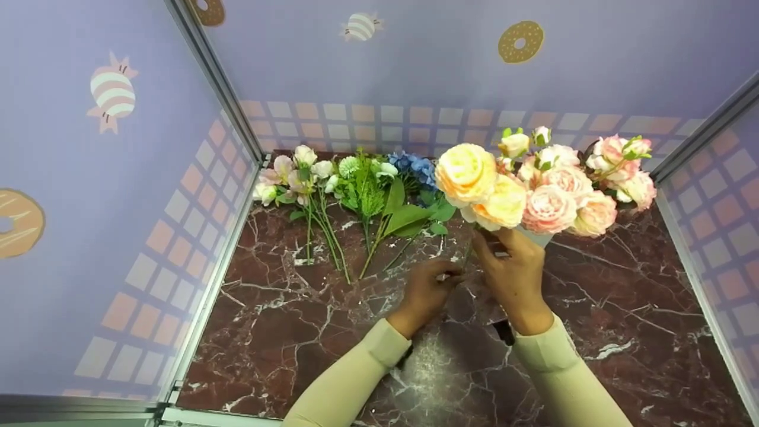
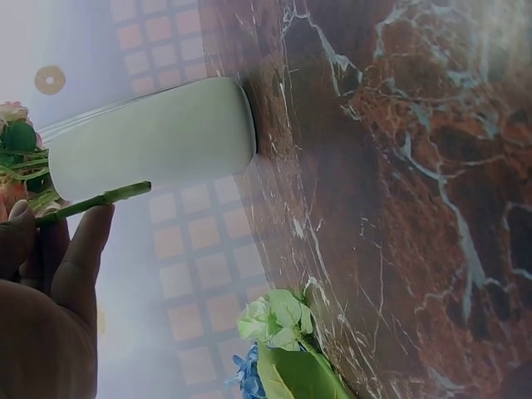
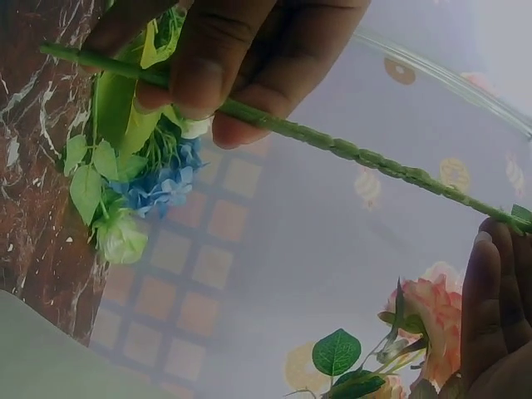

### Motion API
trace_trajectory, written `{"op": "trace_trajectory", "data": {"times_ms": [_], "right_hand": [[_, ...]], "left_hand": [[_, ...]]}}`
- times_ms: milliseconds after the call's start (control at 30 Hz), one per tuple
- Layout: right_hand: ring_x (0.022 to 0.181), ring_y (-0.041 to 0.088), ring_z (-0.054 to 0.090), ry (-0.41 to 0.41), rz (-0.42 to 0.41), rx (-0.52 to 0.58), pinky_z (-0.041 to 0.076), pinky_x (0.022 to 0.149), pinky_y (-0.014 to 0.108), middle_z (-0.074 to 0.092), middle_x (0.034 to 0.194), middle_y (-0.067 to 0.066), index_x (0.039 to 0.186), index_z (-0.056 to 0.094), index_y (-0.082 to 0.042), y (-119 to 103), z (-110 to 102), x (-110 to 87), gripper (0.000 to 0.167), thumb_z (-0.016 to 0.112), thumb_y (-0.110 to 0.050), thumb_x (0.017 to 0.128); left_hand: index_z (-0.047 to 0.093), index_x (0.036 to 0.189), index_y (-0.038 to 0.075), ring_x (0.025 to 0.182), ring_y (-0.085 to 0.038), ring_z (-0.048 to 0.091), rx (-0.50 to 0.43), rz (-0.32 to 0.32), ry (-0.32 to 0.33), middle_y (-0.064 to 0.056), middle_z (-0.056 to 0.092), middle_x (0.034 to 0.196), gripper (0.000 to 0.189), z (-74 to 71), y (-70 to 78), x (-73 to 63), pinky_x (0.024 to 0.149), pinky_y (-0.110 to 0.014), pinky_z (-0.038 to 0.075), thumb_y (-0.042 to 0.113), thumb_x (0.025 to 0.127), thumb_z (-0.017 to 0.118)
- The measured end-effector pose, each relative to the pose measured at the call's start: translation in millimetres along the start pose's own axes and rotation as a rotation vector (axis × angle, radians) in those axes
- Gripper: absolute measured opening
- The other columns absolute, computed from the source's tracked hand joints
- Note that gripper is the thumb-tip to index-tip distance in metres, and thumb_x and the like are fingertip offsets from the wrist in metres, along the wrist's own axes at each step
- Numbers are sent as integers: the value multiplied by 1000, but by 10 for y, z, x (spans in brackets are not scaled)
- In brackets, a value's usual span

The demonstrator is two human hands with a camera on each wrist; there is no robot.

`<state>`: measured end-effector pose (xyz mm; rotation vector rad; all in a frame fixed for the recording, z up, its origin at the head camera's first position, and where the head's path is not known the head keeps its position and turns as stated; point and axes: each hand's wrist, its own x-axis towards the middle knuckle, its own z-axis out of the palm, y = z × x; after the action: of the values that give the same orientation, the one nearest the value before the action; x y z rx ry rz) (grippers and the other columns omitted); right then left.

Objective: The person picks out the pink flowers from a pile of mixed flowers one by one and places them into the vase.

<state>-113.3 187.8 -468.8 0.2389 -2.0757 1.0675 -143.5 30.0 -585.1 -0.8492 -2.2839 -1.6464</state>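
Note:
My right hand [image 1: 517, 276] holds the upper stem of a yellow peony-like artificial flower [image 1: 468, 174], just under its blooms. Lower down, my left hand [image 1: 428, 290] pinches the same green stem [image 3: 349, 151] near its cut end, as both wrist views show. The stem slants between the two hands, off the table. Behind the right hand stands a white vase [image 2: 158, 137], mostly hidden in the head view. Pink flowers [image 1: 551, 204] stand in it, their blooms beside the yellow ones.
On the dark red marbled table [image 1: 284, 332] lie pale pink and white flowers [image 1: 302, 172], green sprigs [image 1: 364, 196] and a blue hydrangea [image 1: 415, 167], in a row along the back left. Patterned purple walls [image 1: 415, 71] enclose the table at back and sides.

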Motion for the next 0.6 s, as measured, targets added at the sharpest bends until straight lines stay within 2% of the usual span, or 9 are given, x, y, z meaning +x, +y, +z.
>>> {"op": "trace_trajectory", "data": {"times_ms": [133,300,433,600], "right_hand": [[78,8,80,27,20,35,62,79,8,85,90,17,101,85,1,-20,-33,-19,13,89,6,90],[78,7,81,38,31,27,62,79,7,85,89,17,93,83,1,-8,-63,-53,11,91,5,89],[81,7,82,23,52,18,62,80,7,85,90,19,91,80,3,0,-83,-70,11,91,5,90],[85,-6,77,14,71,28,62,80,7,85,90,19,93,82,3,-3,-119,-68,10,91,6,90]], "left_hand": [[86,105,-2,94,-31,85,5,7,-3,-17,87,103,11,13,-20,2,90,-33,71,0,94,87],[85,105,-2,94,-31,84,20,-2,-2,-16,86,103,13,36,-13,-8,87,-45,72,-3,93,88],[86,106,-1,94,-30,84,40,-7,0,-15,85,102,13,57,-14,-17,87,-43,73,-2,93,88],[86,110,-1,96,-30,84,20,-25,-11,-16,85,104,16,71,-26,-20,88,-44,73,-2,94,88]]}}
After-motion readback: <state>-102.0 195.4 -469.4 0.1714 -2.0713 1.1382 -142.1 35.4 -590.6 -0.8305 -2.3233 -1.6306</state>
